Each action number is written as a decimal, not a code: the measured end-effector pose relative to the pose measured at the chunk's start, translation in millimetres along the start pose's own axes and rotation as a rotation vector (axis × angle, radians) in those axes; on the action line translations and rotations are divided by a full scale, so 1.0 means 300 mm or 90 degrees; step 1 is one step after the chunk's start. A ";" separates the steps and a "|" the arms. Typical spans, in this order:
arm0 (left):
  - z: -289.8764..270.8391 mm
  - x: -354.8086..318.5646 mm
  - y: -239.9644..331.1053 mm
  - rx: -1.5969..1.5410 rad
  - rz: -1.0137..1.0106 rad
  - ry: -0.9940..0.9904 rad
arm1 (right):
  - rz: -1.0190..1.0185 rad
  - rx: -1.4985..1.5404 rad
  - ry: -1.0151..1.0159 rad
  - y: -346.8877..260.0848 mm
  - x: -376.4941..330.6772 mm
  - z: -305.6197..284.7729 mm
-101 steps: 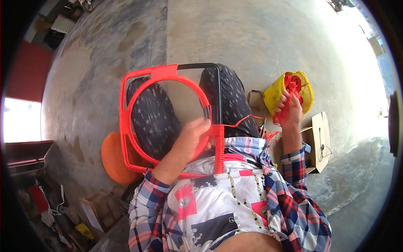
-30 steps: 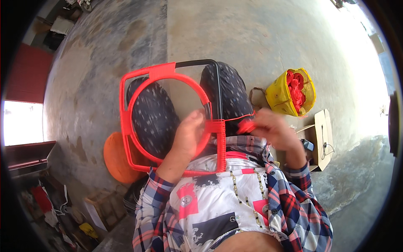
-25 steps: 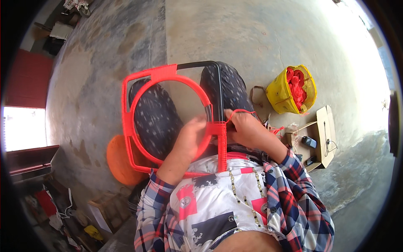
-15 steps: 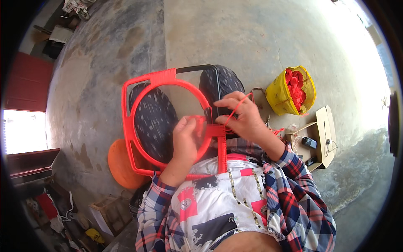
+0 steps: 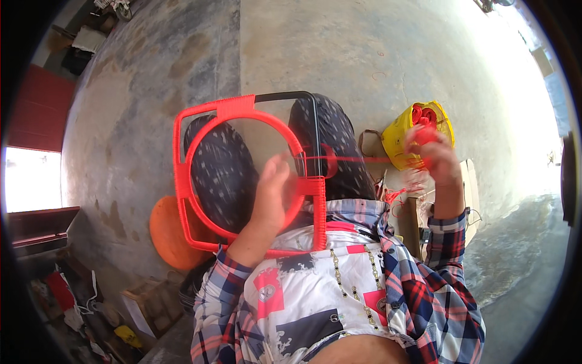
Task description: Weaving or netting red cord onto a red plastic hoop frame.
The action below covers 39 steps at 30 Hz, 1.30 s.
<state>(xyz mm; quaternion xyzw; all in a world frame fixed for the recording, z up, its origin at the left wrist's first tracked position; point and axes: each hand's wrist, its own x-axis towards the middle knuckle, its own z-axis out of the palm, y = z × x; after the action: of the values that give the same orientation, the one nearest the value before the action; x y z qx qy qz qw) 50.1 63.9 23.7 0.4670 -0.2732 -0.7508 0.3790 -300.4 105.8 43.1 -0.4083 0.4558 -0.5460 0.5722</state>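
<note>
A squarish black frame with a round ring inside it, mostly wrapped in red cord, rests across my lap. Bare black metal shows at its far right corner and upper right side. My left hand is closed around the ring's right side, its fingertips partly hidden and blurred. Out to the right, my right hand is raised and smeared by motion, closed on red cord. That strand stretches taut from the frame's right side to the hand, and a loose loop hangs beside the bar.
A yellow bucket with bundled red cord stands on the floor behind my right hand. Beside it is an open cardboard box. An orange round seat is at the left, with a wooden crate and clutter nearer.
My right hand has swung from the frame's right bar out to the right, drawing the red cord into a long strand. My left hand stays at the ring.
</note>
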 end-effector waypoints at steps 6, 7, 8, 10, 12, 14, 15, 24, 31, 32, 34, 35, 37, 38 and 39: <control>0.029 -0.007 0.037 -0.141 -0.056 -0.150 | -0.024 0.574 0.064 0.136 0.024 -0.172; 0.017 -0.003 0.032 -0.135 -0.070 -0.187 | -0.010 0.402 0.204 0.133 0.040 -0.070; 0.008 0.001 0.026 -0.129 -0.084 -0.225 | 0.028 0.348 0.190 0.157 0.047 0.012; 0.004 0.006 0.015 -0.094 -0.077 -0.212 | 0.064 0.147 0.135 0.194 0.045 0.163; 0.009 0.004 0.013 -0.058 -0.073 -0.200 | 0.227 -0.071 -0.006 0.178 0.028 0.315; 0.035 -0.004 0.025 -0.092 -0.114 -0.144 | 0.076 -0.245 -0.106 0.248 0.019 0.322; 0.019 0.001 0.022 -0.089 -0.115 -0.142 | 0.083 -0.357 -0.120 0.209 0.017 0.315; -0.020 0.023 0.013 -0.057 -0.116 -0.131 | 0.030 -0.504 -0.049 0.173 -0.092 0.231; -0.018 0.023 0.011 -0.081 -0.130 -0.138 | 0.166 -0.125 0.075 0.177 -0.067 0.321; -0.013 0.025 0.012 -0.079 -0.133 -0.143 | 0.140 -0.135 0.036 0.195 -0.052 0.358; -0.016 0.022 0.010 -0.083 -0.136 -0.140 | 0.103 -0.283 -0.086 0.197 -0.023 0.393; -0.017 0.019 0.010 -0.089 -0.141 -0.137 | 0.092 -0.422 -0.165 0.189 -0.015 0.399; -0.015 0.018 0.010 -0.087 -0.139 -0.138 | 0.035 -0.434 -0.160 0.183 -0.019 0.402; -0.014 0.019 0.010 -0.085 -0.140 -0.139 | 0.095 -0.377 -0.098 0.174 -0.023 0.396; -0.015 0.018 0.009 -0.087 -0.138 -0.138 | 0.154 -0.319 -0.037 0.169 -0.032 0.392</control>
<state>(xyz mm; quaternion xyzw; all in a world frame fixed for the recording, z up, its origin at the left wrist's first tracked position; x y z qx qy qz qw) 53.6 57.7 21.3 0.3834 -0.2087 -0.8500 0.2948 -173.7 115.5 24.4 -0.4951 0.6055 -0.3317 0.5274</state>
